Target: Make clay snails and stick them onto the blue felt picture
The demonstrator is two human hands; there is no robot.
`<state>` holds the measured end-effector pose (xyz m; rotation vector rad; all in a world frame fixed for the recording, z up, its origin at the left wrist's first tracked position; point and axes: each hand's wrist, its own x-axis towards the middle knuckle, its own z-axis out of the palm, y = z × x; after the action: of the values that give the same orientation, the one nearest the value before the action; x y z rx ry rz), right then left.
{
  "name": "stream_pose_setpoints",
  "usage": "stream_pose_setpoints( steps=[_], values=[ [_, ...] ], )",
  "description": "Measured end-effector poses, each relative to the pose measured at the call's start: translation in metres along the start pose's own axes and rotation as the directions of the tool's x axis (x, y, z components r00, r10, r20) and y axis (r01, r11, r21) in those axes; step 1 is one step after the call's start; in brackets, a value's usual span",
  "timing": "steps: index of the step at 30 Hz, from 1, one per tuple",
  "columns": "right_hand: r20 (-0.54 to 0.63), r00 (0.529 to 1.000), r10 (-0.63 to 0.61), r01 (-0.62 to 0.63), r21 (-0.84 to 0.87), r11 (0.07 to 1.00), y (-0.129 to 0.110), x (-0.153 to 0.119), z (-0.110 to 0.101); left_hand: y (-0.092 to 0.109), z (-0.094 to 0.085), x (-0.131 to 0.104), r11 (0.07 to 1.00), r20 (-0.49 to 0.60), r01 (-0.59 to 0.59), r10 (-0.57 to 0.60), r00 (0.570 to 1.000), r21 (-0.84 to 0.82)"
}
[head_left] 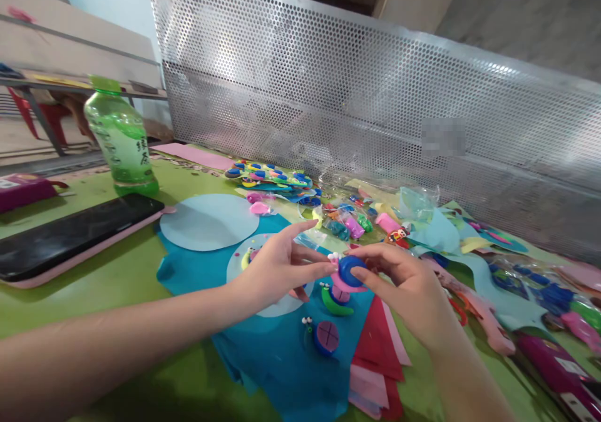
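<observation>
Snail | right hand hides one edge | left hand overlaps pale disc

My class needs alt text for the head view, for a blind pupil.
The right hand holds a pink clay snail with a blue shell, the left hand at its eyes, above a blue sheet with a green snail and a purple-shelled snail. A plastic bottle and a smartphone are farther left.
</observation>
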<state>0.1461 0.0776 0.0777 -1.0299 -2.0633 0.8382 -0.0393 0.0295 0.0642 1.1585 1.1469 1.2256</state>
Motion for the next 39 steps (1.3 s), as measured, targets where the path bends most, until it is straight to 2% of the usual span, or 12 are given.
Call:
stream_pose_setpoints(
  steps=[9,18,30,39],
  values=[
    [0.039,0.999,-0.001,0.002,-0.029,1.0,-0.0042,0.0002,-0.0004,-0.0019,-0.0001,0.0007,1.0,-0.003,-0.023,0.023,1.0,0.0],
    [0.025,1.0,0.015,-0.015,-0.032,0.999,-0.0026,0.0014,-0.0007,-0.0038,-0.0018,0.003,0.995,-0.048,-0.021,0.026,0.999,0.093],
    [0.017,1.0,0.016,-0.016,-0.005,1.0,-0.0015,0.0009,-0.0018,-0.0075,-0.0049,0.0051,0.998,-0.047,-0.067,0.068,0.997,0.013],
    [0.053,0.998,-0.021,0.021,-0.002,1.0,-0.0042,-0.001,-0.0018,-0.0047,-0.0045,0.0046,0.999,-0.031,-0.021,0.019,0.999,-0.05]
  ],
)
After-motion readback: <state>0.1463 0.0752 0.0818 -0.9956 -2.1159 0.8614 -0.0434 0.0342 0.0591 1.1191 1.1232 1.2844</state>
